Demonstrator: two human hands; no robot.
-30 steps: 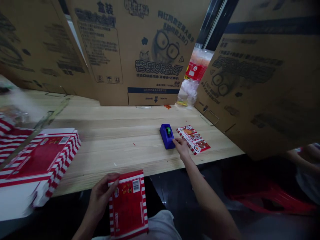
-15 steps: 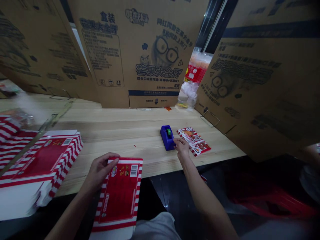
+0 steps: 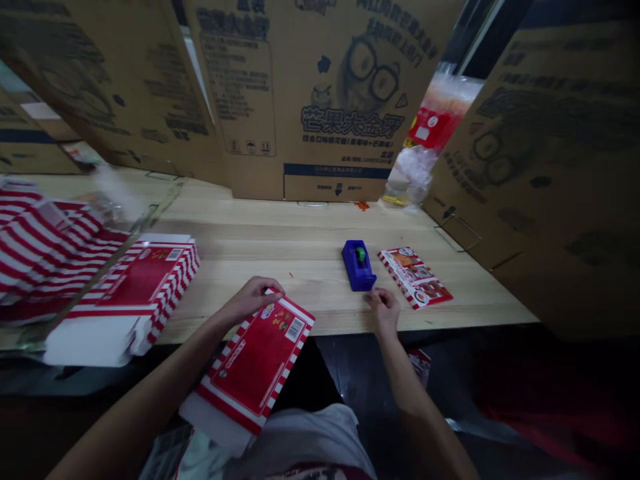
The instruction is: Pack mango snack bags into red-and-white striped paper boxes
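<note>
Pinching the striped carton (image 3: 257,360), the left hand (image 3: 253,297) has a narrow grip.

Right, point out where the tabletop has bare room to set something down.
The widest patch lies between the striped stack and the blue tape dispenser, bare but for a red scrap. Another strip runs behind the dispenser to the cardboard panel. Crowded: left, around the stack; right, where the right hand sits close to the dispenser and printed piece.
</note>
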